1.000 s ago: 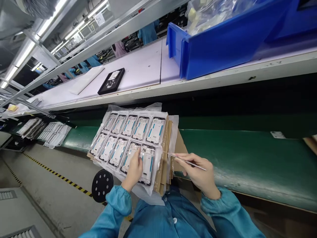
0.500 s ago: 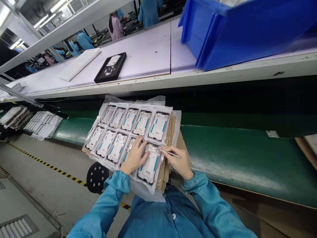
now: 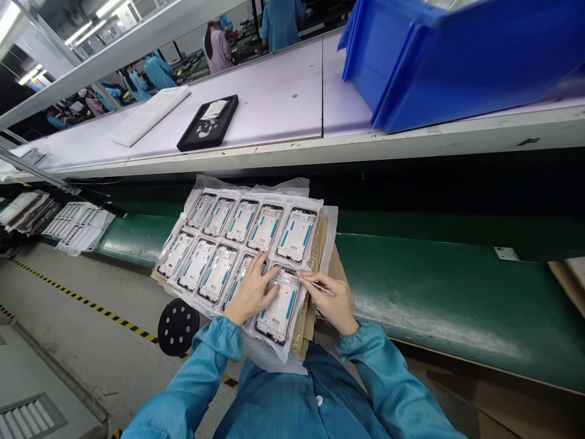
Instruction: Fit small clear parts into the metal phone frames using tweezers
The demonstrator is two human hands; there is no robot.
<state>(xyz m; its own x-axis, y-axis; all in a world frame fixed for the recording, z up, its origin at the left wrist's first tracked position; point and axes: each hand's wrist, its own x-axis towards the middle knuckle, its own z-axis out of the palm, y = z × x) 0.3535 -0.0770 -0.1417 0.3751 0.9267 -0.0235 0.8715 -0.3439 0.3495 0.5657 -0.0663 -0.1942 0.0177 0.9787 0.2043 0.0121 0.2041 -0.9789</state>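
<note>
Frames (image 3: 278, 310) pale, blue-striped, black-rimmed; left hand (image 3: 251, 291) spread, right hand (image 3: 337, 306) pinching metal tool (image 3: 326, 290).

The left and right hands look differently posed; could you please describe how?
The left hand spreads its fingers over phone frames; the right hand curls its fingers. The left hand grips no tool; the right hand pinches a slim metal tool. Both extend from blue sleeves.

On the green bench (image 3: 439, 286) lies cardboard (image 3: 337, 268) under a white tray (image 3: 283, 221) — a second tray (image 3: 86, 224) further left
</note>
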